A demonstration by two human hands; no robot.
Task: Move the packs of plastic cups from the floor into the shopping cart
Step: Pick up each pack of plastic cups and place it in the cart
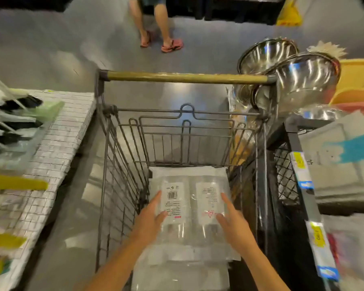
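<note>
Top pack of plastic cups (189,206) rests on other packs (181,269) inside the shopping cart (177,77), toward its near end. The left grip (153,215) and right grip (229,217), fingers spread and almost straight, press its two long edges and pinch nothing. Likely hazard: the slick clear wrap lets the pack skid off the stack, or tilt against a wire side wall.

The top edge cuts off the far person (162,24) above the knees; print on the top pack (189,185) is unreadable; left shelf goods (15,122) are blurred.
</note>
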